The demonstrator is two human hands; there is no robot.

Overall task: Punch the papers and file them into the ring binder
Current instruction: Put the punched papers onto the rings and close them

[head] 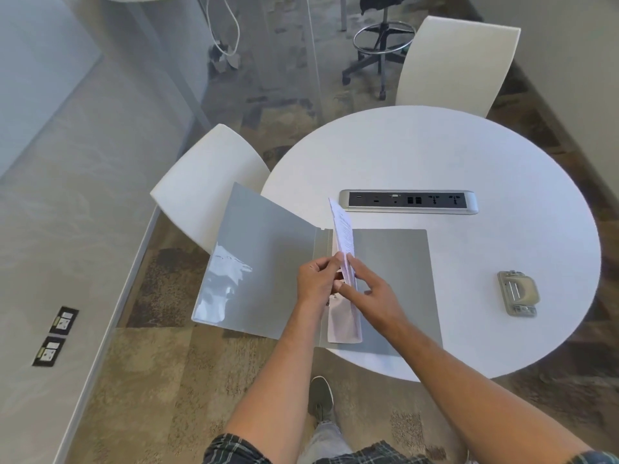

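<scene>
A grey plastic ring binder [278, 262] lay open on the round white tabletop [435, 152], its left cover overhanging the edge. Both hands, left [316, 283] and right [371, 293], held a stack of white printed papers [345, 242] upright over the spine. A grey metal hole punch [518, 293] sat well apart to the right.

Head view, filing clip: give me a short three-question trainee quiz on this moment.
1. True or false: the grey ring binder lies open on the round white table.
2. What do the left hand and right hand hold?
A. the grey hole punch
B. the white printed papers, standing on edge at the binder's spine
C. the silver power strip
3. Which item lies to the right of the binder, untouched?

Key
1. True; its left cover overhangs the table edge.
2. B; both hands have a grip on the white printed papers.
3. The grey hole punch.
</scene>
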